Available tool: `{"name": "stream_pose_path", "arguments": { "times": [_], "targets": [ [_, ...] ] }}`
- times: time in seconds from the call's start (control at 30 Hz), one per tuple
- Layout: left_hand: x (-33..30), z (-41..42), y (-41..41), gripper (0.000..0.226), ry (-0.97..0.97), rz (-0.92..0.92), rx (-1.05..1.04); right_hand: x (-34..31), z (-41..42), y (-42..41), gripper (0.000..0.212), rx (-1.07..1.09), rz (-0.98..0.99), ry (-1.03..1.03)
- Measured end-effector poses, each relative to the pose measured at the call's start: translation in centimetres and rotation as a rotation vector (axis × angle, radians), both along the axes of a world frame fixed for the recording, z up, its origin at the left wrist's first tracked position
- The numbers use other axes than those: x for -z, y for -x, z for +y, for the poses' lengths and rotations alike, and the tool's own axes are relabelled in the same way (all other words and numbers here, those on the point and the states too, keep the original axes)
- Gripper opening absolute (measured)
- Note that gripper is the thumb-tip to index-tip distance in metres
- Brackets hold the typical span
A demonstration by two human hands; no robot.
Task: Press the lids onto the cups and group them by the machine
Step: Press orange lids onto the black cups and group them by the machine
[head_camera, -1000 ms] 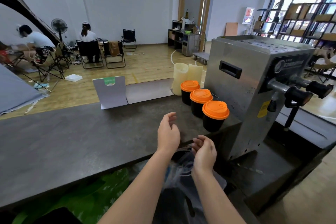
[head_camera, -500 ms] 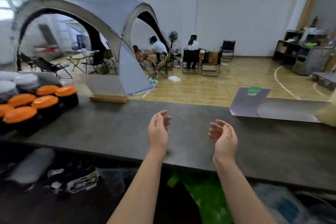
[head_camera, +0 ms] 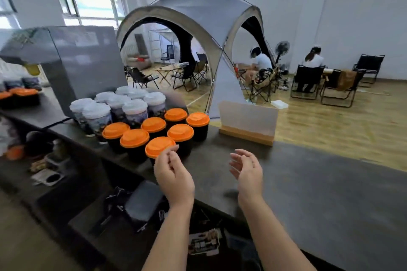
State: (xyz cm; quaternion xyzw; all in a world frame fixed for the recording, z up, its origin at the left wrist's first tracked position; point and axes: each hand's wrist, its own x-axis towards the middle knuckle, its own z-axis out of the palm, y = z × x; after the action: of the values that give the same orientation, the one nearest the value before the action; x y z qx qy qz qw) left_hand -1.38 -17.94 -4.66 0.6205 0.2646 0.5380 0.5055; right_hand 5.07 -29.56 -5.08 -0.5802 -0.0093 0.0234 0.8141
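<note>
Seven black cups with orange lids (head_camera: 155, 125) are grouped on the counter (head_camera: 308, 182) beside a grey machine (head_camera: 88, 61). Nothing is held: the left hand (head_camera: 174, 177) and right hand (head_camera: 248, 171) are loosely curled, near the closest cup (head_camera: 159, 147). Little seems left here.

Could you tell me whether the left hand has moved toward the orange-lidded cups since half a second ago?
Yes. The left hand now hovers just in front of the nearest orange-lidded cup, whereas before it was well to the right of that group over the counter.
</note>
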Motion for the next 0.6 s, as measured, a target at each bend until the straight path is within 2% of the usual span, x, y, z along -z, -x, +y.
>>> {"name": "stream_pose_path", "arguments": {
  "times": [0.13, 0.27, 0.47, 0.6],
  "targets": [
    [0.4, 6.9, -0.4, 0.025, 0.142, 0.023, -0.164, 1.0, 7.3, 0.6, 0.026, -0.165, -0.004, 0.102],
    [0.4, 10.0, -0.9, 0.037, 0.331, 0.158, -0.055, 2.1, 12.2, 0.7, 0.022, -0.287, 0.013, 0.190],
    [0.6, 9.3, -1.2, 0.056, 0.449, 0.308, 0.097, 2.6, 14.1, 1.6, 0.039, -0.383, 0.021, 0.251],
    [0.7, 6.6, -0.4, 0.054, 0.403, 0.307, 0.044, 2.1, 12.3, 2.1, 0.037, -0.388, -0.011, 0.237]
  ]
}}
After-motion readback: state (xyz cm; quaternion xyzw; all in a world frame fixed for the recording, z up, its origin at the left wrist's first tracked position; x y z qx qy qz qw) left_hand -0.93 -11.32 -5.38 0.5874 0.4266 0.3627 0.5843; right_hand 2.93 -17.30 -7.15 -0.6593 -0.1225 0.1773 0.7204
